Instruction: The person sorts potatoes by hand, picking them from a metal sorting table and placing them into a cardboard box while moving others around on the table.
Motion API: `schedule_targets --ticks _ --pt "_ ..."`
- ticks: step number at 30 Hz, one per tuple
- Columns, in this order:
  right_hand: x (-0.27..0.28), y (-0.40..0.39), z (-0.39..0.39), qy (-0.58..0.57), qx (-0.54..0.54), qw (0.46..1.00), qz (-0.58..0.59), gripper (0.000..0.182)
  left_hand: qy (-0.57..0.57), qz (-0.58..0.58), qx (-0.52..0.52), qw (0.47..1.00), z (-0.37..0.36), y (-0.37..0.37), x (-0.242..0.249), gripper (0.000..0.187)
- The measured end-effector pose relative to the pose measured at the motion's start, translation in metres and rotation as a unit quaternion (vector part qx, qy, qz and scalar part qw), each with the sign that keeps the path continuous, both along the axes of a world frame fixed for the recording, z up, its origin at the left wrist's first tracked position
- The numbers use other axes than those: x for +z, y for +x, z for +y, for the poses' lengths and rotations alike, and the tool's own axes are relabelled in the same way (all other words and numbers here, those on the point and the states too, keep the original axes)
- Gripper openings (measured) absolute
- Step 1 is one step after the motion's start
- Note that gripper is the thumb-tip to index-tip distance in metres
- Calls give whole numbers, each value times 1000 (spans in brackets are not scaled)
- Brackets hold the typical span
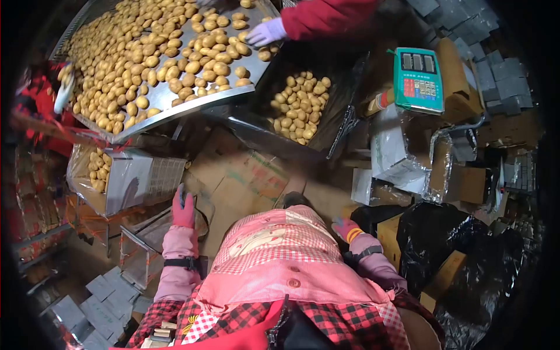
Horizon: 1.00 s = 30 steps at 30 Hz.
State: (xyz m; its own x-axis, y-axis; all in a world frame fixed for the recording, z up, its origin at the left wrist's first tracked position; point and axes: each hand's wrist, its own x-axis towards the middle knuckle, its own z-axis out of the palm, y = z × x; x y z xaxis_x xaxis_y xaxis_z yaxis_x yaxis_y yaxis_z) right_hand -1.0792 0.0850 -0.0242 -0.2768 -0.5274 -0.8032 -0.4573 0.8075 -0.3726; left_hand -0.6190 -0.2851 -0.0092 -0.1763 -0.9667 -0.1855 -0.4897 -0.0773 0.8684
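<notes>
My left hand (183,207), in a pink glove with dark fingertips, is held out over the floor beside the open potato box (131,178). Its fingers are apart and nothing is in them. My right hand (346,227), in a pink glove with a yellow-striped cuff, hangs low at the right of my apron (280,251); its fingers are small and blurred, and I cannot make out their shape. Many potatoes (198,65) lie on the metal sorting table (181,106) ahead. More potatoes (300,108) fill part of a black-lined container (248,129).
A co-worker's gloved hand (266,32) rests at the table's right edge. Another gloved hand (64,93) is at its left. A green scale (418,80) stands at the right, above white boxes (396,146). Black plastic (437,245) lies right of me, flattened cardboard (245,181) on the floor.
</notes>
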Motion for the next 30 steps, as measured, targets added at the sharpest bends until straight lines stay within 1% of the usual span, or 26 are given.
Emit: schedule_targets --ticks 2,3,4,6,7,8,10,11,12,14,15,17,18,19,20,21,22,23,24,25,26,27,28,29,30 --pt "-18 -23 15 -16 -14 1000 4 47 41 -20 -4 999 -3 -51 31 52" --pt "-24 -35 16 15 -56 998 -24 44 35 -36 -9 999 -6 -60 34 51" --pt "-28 -44 18 48 -97 993 -51 42 29 -23 -8 999 -8 -71 35 51" --pt "-39 -66 15 33 -17 999 -5 44 17 6 -6 1000 -11 -93 35 51" --pt "-44 -74 10 24 24 999 20 46 11 2 1 1000 -13 -96 41 50" --pt "-49 -80 5 32 4 999 10 46 -12 -21 10 1000 -18 -97 47 50" --pt "-41 -80 -16 51 -36 998 -9 47 -56 -66 28 996 -33 -95 63 50" --pt "-39 -76 -25 27 -36 999 10 48 -71 -94 56 991 -42 -94 73 51" --pt "-36 -71 -38 35 -42 998 -2 48 -106 -146 54 982 -54 -98 93 53" --pt "-25 -59 -66 51 -57 997 -24 48 -110 -125 108 980 -90 -65 79 54" --pt "-17 -50 -77 40 -59 997 -20 47 -153 -119 95 977 -108 -61 84 55" --pt "-5 -28 -100 15 -67 998 -10 47 -239 -99 68 964 -159 -58 111 56" --pt "-9 -16 -107 11 -73 997 -10 46 -215 -85 89 969 -187 -57 122 55" --pt "-13 -4 -108 11 -77 997 -8 46 -185 -71 112 974 -210 -52 121 55" --pt "-18 8 -109 11 -80 997 -5 45 -244 -99 82 961 -244 -28 95 56" --pt "-30 29 -109 -13 -89 996 24 45 -314 -122 47 940 -292 -7 72 58" --pt "-40 49 -100 -36 -90 994 57 44 -359 -224 23 906 -324 1 62 62" --pt "-38 56 -101 -52 -77 992 86 44 -328 -259 -9 909 -348 6 54 67" --pt "7 76 -136 65 -105 992 30 44 -280 -399 -7 873 -358 11 39 68" --pt "29 97 -155 55 2 997 59 46 -172 -473 -23 864 -352 -5 60 75" --pt "31 106 -161 38 91 993 68 46 -180 -476 -32 861 -352 -10 53 79" --pt "33 115 -168 15 177 981 82 47 -108 -455 -88 880 -352 -24 68 82" --pt "12 118 -171 -10 244 967 75 46 -187 -461 -93 862 -342 -33 57 82" --pt "-1 118 -175 -34 311 947 69 45 -212 -429 -152 865 -337 -42 58 82" --pt "13 122 -197 7 253 965 64 45 -281 -391 -185 857 -324 -55 57 76"
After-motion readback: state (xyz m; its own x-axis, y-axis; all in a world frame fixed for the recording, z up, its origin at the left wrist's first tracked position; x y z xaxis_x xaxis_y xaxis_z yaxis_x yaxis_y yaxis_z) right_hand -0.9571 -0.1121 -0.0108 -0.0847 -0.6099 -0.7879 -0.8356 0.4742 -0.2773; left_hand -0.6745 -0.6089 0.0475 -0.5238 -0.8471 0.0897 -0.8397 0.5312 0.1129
